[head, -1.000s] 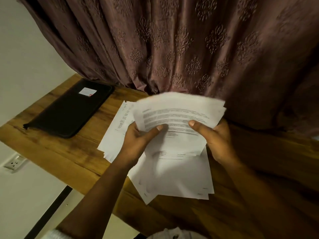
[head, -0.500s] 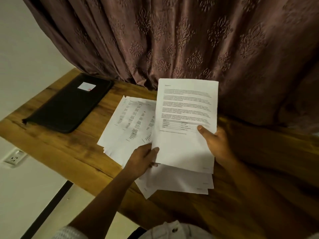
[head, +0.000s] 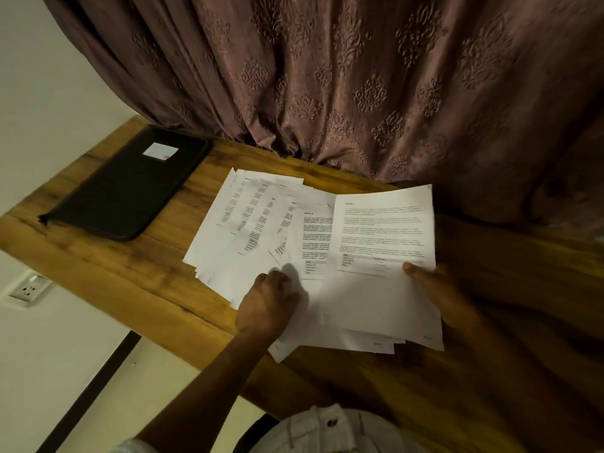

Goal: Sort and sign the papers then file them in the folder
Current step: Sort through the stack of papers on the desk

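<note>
Several printed sheets lie fanned out on the wooden table [head: 108, 282]. The left pile [head: 248, 217] shows columns of print. My right hand [head: 438, 292] holds a text sheet [head: 382, 256] by its lower right edge, thumb on top, low over the other pages. Beside it a second text sheet [head: 313, 243] shows, partly covered. My left hand [head: 268, 305] has curled fingers and pinches that sheet's lower left edge. The closed black folder [head: 130, 188] with a white label lies at the table's far left, apart from both hands.
A patterned brown curtain [head: 359, 86] hangs behind the table and touches its back edge. A wall socket [head: 29, 289] sits below the table's left edge. Bare wood shows to the right of the papers and between them and the folder.
My right hand has lowered its sheet toward the table and shifted it right. My left hand let go of that sheet and moved down-left, uncovering a second text page.
</note>
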